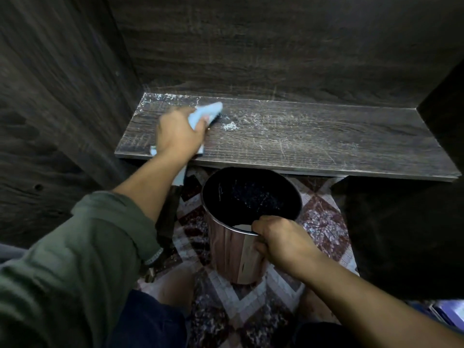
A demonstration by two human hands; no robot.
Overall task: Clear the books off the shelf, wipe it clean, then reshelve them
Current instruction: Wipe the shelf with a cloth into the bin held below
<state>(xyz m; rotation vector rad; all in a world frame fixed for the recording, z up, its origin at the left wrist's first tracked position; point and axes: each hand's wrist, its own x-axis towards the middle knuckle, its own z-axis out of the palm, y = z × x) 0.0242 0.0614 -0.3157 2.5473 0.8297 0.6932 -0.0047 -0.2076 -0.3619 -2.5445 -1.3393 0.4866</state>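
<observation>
A dark wood-grain shelf (313,144) runs across the middle of the view with no books on it. White dust and crumbs (229,126) lie on its left and middle parts. My left hand (178,133) grips a light blue cloth (207,112) and presses it on the shelf's left part. My right hand (281,241) grips the near rim of a round bin (233,252) with a wood-look wall and black inside. The bin hangs just below the shelf's front edge.
Dark wood panels wall in the shelf at the left (57,109), back (276,46) and right (442,126). A patterned red and white tiled floor (324,219) lies below. Something blue and flat (449,312) shows at the lower right corner.
</observation>
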